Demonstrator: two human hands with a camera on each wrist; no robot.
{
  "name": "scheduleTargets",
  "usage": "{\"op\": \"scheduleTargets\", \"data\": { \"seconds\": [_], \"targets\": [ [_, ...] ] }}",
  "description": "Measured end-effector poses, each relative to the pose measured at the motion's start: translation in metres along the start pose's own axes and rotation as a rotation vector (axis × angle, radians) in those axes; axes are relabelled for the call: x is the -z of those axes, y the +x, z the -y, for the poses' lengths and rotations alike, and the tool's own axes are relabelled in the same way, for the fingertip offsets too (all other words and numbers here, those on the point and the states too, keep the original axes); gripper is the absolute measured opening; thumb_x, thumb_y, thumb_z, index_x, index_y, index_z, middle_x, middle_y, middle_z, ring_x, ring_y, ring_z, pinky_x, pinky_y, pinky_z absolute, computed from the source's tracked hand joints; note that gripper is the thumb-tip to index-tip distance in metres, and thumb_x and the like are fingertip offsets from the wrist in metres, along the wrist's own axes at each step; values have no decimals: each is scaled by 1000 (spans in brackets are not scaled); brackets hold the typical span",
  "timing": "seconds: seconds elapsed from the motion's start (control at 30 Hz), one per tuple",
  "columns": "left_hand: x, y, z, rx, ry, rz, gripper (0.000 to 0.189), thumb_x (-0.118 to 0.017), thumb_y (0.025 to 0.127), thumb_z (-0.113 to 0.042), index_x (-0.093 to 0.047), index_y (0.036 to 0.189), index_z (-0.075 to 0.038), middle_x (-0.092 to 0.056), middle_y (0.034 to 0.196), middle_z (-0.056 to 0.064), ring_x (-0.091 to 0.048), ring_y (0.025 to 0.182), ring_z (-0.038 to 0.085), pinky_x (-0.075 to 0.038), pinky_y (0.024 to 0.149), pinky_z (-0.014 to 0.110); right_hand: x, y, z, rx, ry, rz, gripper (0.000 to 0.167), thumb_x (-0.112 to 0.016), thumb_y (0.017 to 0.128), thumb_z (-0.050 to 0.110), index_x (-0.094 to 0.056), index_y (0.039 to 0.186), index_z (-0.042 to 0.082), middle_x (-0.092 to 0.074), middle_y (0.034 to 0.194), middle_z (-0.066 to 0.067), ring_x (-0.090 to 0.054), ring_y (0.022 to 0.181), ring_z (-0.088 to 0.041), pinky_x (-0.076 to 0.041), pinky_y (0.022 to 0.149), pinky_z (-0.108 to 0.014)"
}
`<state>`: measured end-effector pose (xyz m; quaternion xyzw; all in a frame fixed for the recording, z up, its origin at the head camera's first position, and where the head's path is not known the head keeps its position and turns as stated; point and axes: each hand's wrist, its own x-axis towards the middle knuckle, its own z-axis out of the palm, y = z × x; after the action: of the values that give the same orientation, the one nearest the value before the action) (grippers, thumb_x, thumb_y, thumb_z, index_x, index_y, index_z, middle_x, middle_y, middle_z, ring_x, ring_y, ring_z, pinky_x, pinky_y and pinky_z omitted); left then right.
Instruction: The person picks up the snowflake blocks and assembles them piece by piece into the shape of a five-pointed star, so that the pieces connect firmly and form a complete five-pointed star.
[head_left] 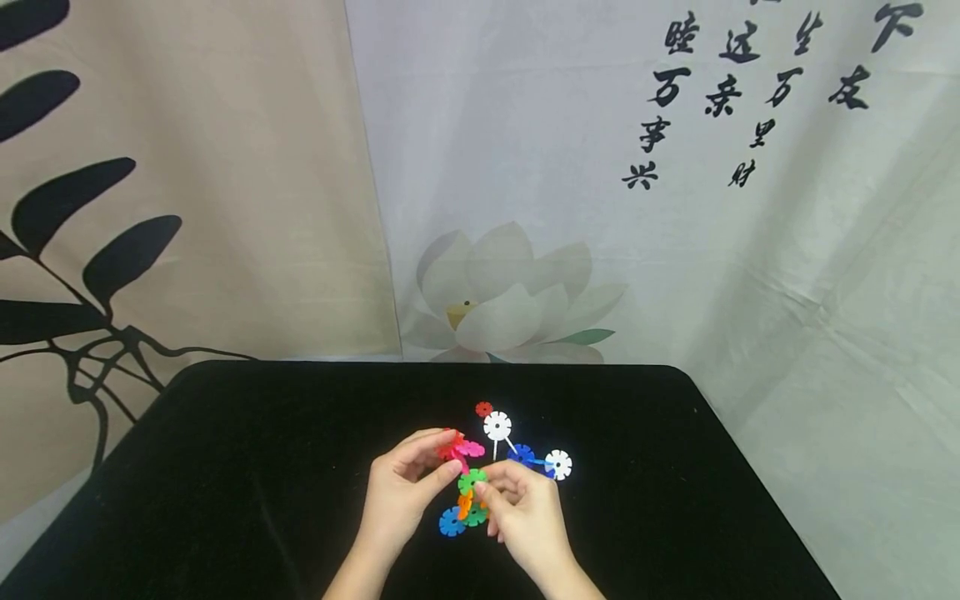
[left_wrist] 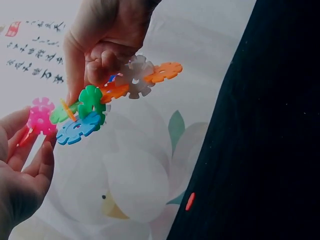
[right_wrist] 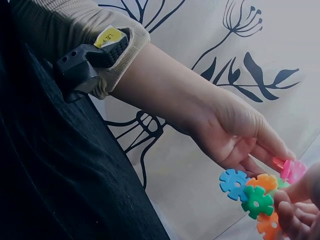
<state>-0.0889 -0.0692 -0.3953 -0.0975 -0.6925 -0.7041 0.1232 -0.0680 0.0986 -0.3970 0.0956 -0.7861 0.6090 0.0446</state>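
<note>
My left hand (head_left: 405,475) pinches a pink notched plastic disc (head_left: 471,448) and a red one (head_left: 450,451) between thumb and fingers. My right hand (head_left: 525,508) grips a joined cluster of snowflake discs beside it, with a green disc (head_left: 472,481) at its thumb. An orange disc (right_wrist: 261,181), a second green disc (right_wrist: 257,202) and a light blue disc (right_wrist: 233,184) hang from this cluster. A white disc (left_wrist: 136,76) and another orange disc (left_wrist: 164,72) extend under the right hand in the left wrist view. The right palm hides some of the cluster.
Beyond the hands show white discs (head_left: 497,426) and dark blue discs (head_left: 521,454). A small red disc (head_left: 483,409) lies farther back on the black table (head_left: 225,483). Behind stands a printed cloth (head_left: 540,167). A black wrist device (right_wrist: 85,70) sits at the left sleeve.
</note>
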Motion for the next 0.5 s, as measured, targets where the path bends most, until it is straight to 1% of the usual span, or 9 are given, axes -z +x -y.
{"op": "scheduleTargets", "data": {
  "seconds": [0.13,0.27,0.4,0.5],
  "targets": [
    [-1,0,1,-13,8,4,31,-80,78,-16,-73,108,-12,-69,105,-2,-66,87,20,-51,85,37,0,-1,0,17,-7,-2,14,-72,87,13,-69,96,4,-69,76,0,-56,45,-14,-48,46,-21],
    [-4,-2,3,-23,1,15,31,-80,78,-14,-72,108,-11,-69,105,-2,-66,87,20,-52,83,35,0,0,1,22,-12,-17,11,-72,86,11,-68,94,4,-68,73,0,-55,44,-14,-48,44,-22],
    [-10,-4,6,-29,-27,-3,30,-78,79,-10,-72,108,-9,-68,107,0,-67,86,21,-52,82,31,-1,0,1,20,-12,-50,9,-72,86,11,-69,92,4,-68,71,-1,-55,43,-15,-47,42,-24],
    [-15,-5,10,-29,-52,-24,29,-78,80,-9,-72,108,-7,-68,108,2,-67,86,21,-53,82,29,0,0,1,16,-17,-87,9,-73,85,9,-69,92,4,-69,73,-1,-54,42,-15,-48,43,-24]
  ]
}}
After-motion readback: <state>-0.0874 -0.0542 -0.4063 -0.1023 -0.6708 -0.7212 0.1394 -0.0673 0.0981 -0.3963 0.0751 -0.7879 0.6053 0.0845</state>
